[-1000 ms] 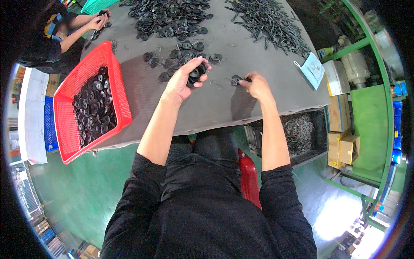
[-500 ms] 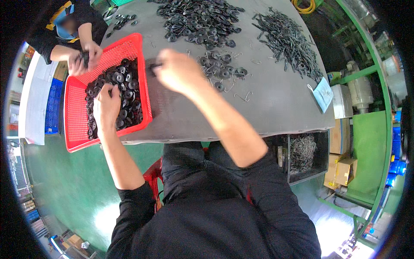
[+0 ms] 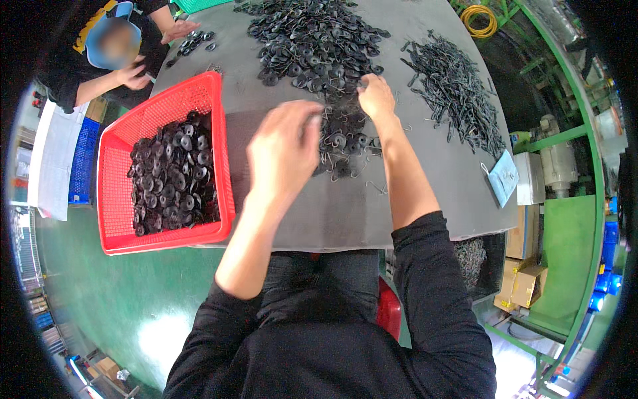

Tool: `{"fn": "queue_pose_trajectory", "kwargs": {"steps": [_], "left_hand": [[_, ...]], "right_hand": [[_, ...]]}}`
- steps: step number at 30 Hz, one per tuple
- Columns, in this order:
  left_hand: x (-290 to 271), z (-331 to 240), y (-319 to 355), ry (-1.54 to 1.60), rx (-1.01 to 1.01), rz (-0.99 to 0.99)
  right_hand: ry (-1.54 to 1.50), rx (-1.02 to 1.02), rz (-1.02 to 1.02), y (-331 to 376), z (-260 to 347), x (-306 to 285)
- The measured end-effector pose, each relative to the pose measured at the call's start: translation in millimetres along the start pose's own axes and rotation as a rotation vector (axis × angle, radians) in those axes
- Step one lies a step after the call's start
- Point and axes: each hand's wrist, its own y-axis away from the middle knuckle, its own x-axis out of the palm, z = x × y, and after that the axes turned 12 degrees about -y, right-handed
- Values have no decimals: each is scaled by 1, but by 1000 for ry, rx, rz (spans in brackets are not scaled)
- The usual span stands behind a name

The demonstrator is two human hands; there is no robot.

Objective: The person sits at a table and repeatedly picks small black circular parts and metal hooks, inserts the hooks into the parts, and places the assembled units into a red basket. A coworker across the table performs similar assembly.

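My left hand (image 3: 286, 149) hovers above the grey table (image 3: 425, 199), back up and fingers loosely apart, with nothing seen in it. Just to its right lies a small cluster of black discs with wire hooks (image 3: 342, 139). My right hand (image 3: 375, 96) rests with its fingertips on the near edge of the large pile of black discs (image 3: 319, 40); its fingers hide whether they grip one. A red plastic basket (image 3: 116, 199) holding many black discs stands at the table's left edge, left of my left hand.
A heap of dark thin clips (image 3: 458, 93) lies at the right of the table, and a blue face mask (image 3: 503, 176) near its right edge. Another person's hands (image 3: 136, 73) work at the far left corner. Cardboard boxes (image 3: 525, 279) and a green frame (image 3: 585, 166) stand right.
My left hand has come back from over the red basket to above the table. My right hand has moved from near the basket's edge to the large disc pile.
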Motion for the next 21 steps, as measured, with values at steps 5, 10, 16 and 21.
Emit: {"fn": "queue_pose_trajectory", "kwargs": {"steps": [5, 10, 16, 21], "left_hand": [[135, 28, -15, -193, -100, 286], [167, 43, -18, -130, -67, 351], [147, 59, -25, 491, -411, 546], [134, 73, -28, 512, -654, 443]], "right_hand": [[49, -125, 134, -14, -44, -4], [-1044, 361, 191, 3, -60, -33], [-254, 257, 419, 28, -46, -48], [-123, 207, 189, 38, -22, -20]]}}
